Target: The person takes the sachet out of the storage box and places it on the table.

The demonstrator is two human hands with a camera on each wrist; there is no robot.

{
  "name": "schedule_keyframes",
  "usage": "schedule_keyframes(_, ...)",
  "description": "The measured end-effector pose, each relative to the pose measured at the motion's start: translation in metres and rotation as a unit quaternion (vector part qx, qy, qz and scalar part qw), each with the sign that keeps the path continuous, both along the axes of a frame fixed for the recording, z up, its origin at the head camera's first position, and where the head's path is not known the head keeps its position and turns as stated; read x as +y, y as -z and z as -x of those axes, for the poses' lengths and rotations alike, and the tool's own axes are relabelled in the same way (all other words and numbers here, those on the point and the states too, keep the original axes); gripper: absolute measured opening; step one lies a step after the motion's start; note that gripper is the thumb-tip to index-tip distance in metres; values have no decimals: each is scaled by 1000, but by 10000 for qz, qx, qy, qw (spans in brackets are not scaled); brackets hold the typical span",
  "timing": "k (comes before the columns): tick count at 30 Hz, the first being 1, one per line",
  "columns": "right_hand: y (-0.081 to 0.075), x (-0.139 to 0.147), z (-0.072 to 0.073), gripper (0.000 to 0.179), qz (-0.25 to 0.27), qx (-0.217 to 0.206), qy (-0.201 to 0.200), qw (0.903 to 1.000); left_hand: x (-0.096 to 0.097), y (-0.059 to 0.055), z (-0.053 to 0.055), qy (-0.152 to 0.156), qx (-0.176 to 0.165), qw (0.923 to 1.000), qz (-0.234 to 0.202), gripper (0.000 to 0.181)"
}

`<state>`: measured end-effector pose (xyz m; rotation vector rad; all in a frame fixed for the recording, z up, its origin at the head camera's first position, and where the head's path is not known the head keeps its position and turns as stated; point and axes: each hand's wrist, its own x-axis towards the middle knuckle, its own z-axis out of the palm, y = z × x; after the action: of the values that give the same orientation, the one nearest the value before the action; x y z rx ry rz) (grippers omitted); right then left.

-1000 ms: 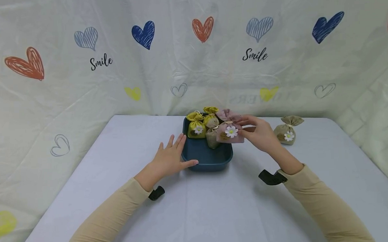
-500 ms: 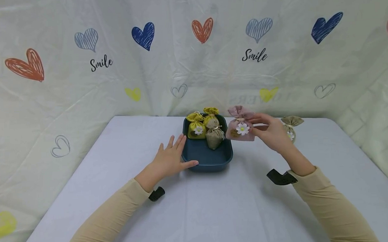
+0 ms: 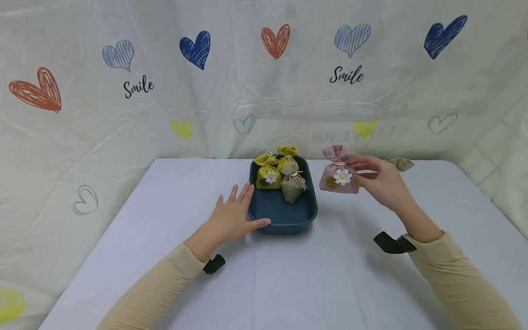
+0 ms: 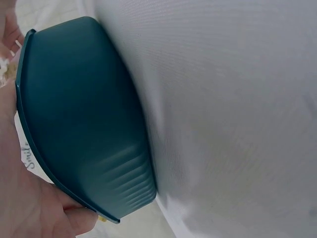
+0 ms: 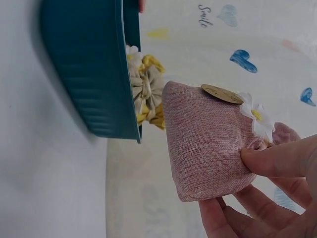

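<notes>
Pinched between thumb and fingers of my right hand (image 3: pixel 384 182) is a pink drawstring pouch (image 3: pixel 337 178) with a white flower, held in the air right of the dark teal bin (image 3: pixel 288 228). In the right wrist view the pouch (image 5: pixel 208 144) also shows a small tan tag. My left hand (image 3: pixel 231 215) rests with straight, spread fingers on the bin's left rim. Inside the bin sit a yellow pouch (image 3: pixel 268 178), another yellow pouch (image 3: pixel 288 151) behind, and a beige pouch (image 3: pixel 293 189) in front of it. The left wrist view shows the bin's outer wall (image 4: pixel 84 104).
A grey-green pouch (image 3: pixel 402 164) stands at the table's back right, mostly hidden behind my right hand. A white cloth covers the table (image 3: pixel 303 290). Behind it hangs a pale curtain (image 3: pixel 244 93) printed with hearts and "Smile".
My right hand has carried the pink pouch rightward, from over the bin's right side to beyond its rim. It now covers most of the grey-green pouch. My left hand has stayed put.
</notes>
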<state>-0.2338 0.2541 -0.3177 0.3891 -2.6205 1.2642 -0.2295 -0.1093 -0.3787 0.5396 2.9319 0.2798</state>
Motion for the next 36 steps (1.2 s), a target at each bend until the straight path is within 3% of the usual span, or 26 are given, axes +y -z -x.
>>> schedule_keyframes(24,14,38,-6,42,75,-285,348,9990,1,0,0,10,5,10000,92,109)
schedule_keyframes(36,18,57,-10,42,-196,-142,719,9971,0,3,2,-28,1,9999,109,110)
